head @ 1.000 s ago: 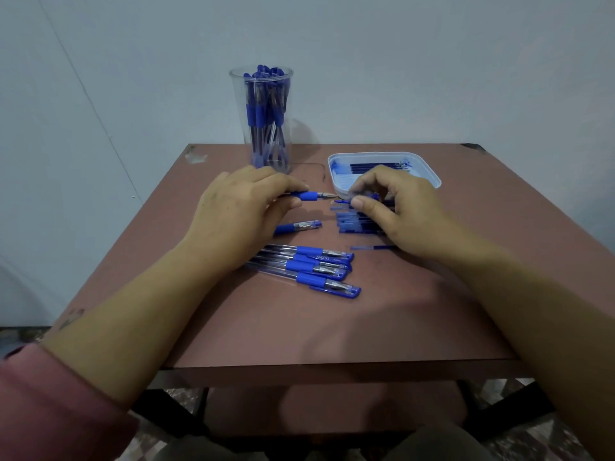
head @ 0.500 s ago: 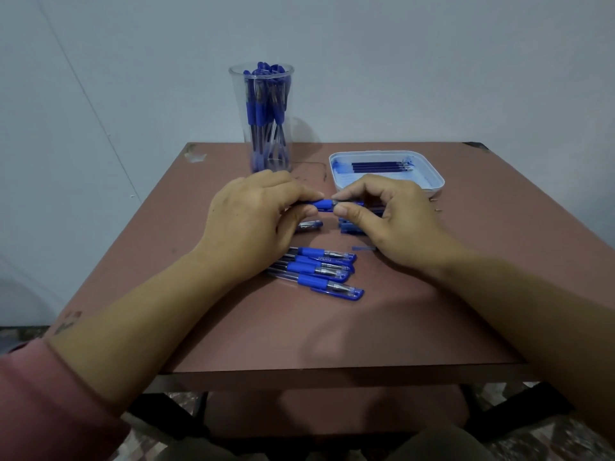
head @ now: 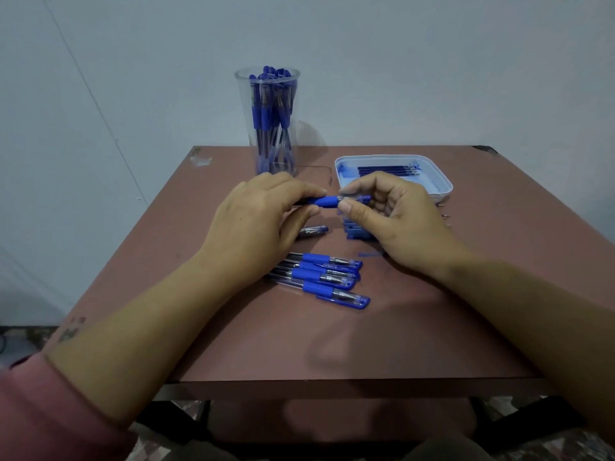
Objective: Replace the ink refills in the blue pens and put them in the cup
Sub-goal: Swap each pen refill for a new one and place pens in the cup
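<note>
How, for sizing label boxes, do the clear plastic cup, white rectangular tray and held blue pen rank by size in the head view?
Clear plastic cup
white rectangular tray, close behind
held blue pen, partly hidden

Head-worn wide-angle view, facing forward and down, near left hand (head: 253, 224) and right hand (head: 399, 221) over table (head: 332, 344), wall (head: 432, 61) at 12 o'clock

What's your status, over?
Left hand and right hand pinch one pen. Cup stands behind. Nothing in the way.
</note>
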